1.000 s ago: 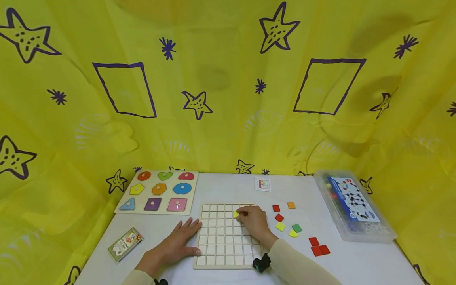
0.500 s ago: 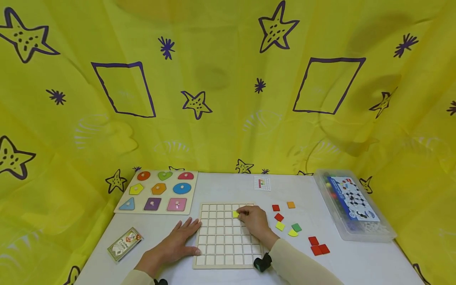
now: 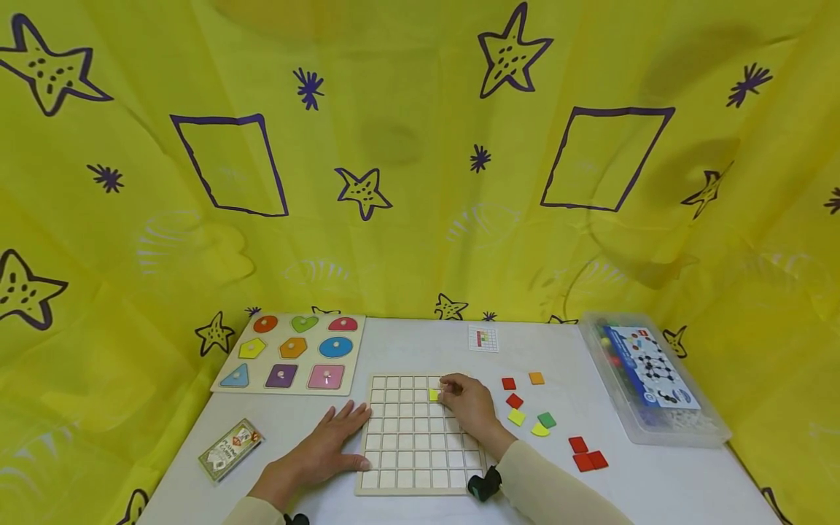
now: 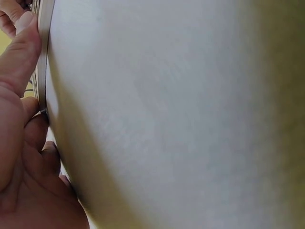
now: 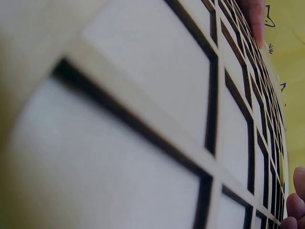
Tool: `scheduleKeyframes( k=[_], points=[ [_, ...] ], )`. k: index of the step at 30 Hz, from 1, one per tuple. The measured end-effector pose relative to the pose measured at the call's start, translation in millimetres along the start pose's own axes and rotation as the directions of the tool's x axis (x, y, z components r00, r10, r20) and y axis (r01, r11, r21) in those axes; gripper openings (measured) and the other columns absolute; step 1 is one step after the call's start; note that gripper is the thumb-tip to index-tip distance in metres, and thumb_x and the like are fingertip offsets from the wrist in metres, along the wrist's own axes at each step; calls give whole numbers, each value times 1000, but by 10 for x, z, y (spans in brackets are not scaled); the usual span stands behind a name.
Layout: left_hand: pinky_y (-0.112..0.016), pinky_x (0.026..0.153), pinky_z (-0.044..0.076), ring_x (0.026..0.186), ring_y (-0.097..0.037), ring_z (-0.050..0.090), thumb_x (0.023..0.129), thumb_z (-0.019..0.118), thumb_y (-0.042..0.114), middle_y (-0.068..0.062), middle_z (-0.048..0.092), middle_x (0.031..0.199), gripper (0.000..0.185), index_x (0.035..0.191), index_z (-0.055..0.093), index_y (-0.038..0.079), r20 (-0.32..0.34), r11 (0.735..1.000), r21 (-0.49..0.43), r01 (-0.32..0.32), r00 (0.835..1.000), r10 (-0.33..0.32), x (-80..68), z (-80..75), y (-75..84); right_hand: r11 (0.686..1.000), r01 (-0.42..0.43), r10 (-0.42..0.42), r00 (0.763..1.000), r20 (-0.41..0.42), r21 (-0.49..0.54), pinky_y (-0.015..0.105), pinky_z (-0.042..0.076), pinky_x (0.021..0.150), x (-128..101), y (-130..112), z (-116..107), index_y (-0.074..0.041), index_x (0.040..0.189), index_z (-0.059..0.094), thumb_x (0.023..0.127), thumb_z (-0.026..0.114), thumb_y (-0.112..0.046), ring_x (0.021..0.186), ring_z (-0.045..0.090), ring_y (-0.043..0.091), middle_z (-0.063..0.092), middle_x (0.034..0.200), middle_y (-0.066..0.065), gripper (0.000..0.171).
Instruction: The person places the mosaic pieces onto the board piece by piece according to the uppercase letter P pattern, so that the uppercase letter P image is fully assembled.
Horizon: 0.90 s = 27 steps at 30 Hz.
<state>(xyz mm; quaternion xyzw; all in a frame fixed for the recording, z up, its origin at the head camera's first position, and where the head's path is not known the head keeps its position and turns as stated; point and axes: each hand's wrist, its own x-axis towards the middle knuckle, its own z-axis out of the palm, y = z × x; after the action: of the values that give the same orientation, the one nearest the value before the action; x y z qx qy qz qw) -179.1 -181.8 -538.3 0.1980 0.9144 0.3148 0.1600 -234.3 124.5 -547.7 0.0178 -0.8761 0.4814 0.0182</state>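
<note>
A wooden grid board (image 3: 389, 461) lies on the white table, with a yellow square tile (image 3: 434, 394) in a cell near its far right part. My right hand (image 3: 471, 402) is just right of that tile, its fingers loosely bent and partly hiding the board behind. In the right wrist view the yellow tile (image 5: 281, 167) lies flat in the grid, a little apart from the fingertips (image 5: 295, 207). My left hand (image 3: 331, 445) lies spread at the board's left edge; its thumb (image 4: 24, 52) touches the frame in the left wrist view.
Loose red, yellow, green and orange tiles (image 3: 516, 417) lie right of the board. A small pattern card (image 3: 483, 339) is behind it. A knobbed shape puzzle (image 3: 262, 379), a playing-card box (image 3: 231, 450) and a clear plastic case (image 3: 656, 379) surround the work area. A yellow curtain (image 3: 407, 255) hangs behind.
My right hand's index finger has lifted and drawn back slightly from the yellow tile, which stays in its cell. My left hand has kept its place.
</note>
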Motion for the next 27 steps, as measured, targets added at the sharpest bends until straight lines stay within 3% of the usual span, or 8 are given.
scheduleKeyframes(
  k=[6,15,20,27],
  points=[
    [-68,130,5,162,-43,17,86,82,50,-11,35,171,95,162,41,9,-5,1000,3,-14,1000,14,0,4,-29,992,-33,31,999,20,120,26,51,78,8,0,-35,-7,119,76,93,78,-7,88,58,16,69,99,2,27],
    [-67,131,4,163,-40,15,87,81,52,-8,33,172,95,163,41,13,1,1000,-8,-9,1000,9,23,13,-67,983,-82,74,996,51,165,23,50,74,37,-43,-193,-8,123,76,95,75,-6,93,55,21,70,115,10,28],
    [-66,131,4,163,-41,18,87,81,51,-10,35,171,94,162,42,10,-1,1000,-2,-29,1000,29,26,23,-70,984,-90,85,996,42,151,24,49,72,82,-5,-407,-6,126,74,95,75,-5,96,55,22,69,122,14,30],
    [-66,131,4,163,-42,17,87,82,49,-12,34,171,94,162,42,9,-1,999,-7,-32,999,32,18,23,-60,990,-100,97,995,32,99,24,51,71,163,180,-878,-4,134,69,98,73,-7,106,55,27,64,134,21,37]
  ],
)
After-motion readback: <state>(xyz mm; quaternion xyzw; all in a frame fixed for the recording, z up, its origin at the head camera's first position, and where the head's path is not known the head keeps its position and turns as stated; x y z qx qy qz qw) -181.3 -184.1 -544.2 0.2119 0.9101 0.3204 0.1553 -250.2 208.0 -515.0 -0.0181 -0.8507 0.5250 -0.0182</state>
